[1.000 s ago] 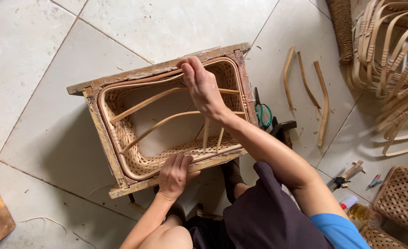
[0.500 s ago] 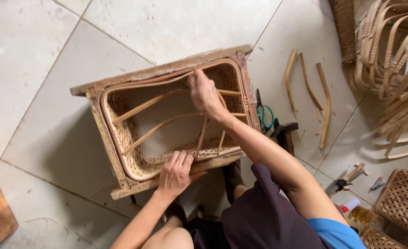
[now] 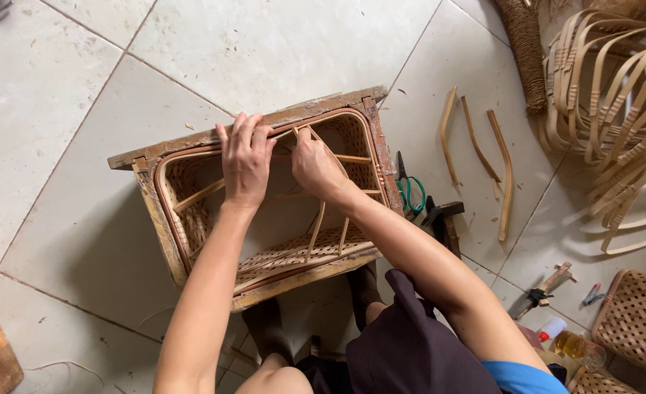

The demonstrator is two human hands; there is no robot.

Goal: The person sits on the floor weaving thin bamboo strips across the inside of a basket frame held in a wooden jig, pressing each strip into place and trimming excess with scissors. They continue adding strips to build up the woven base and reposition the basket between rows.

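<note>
A view from above shows a person seated on a pale tiled floor (image 3: 264, 44), both bare arms stretched forward over a box-shaped wooden frame (image 3: 191, 142) with a woven cane basket (image 3: 286, 255) fitted inside it. The frame lies on the tiles directly in front of the person's knees, its open side facing up.

The left hand (image 3: 245, 157) lies palm down on the far edge of the frame, fingers spread over the top and curled onto the rounded cane rim; it presses there rather than closing around anything. The right hand (image 3: 314, 164) sits just beside it, fingers pinched narrowly on a thin cane strip (image 3: 321, 146) near that same far rim. More cane strips run across the inside of the basket.

To the right of the frame, touching or nearly touching it, lie green-handled scissors (image 3: 409, 191) and a dark hammer (image 3: 443, 219). Further right, three curved cane pieces (image 3: 504, 175) lie on the tiles. A large bundle of bent cane hoops (image 3: 615, 109) fills the upper right corner. At the lower right are a woven panel (image 3: 640, 317), a small bottle of amber liquid (image 3: 575, 344) and a small hand tool (image 3: 549, 286).
</note>
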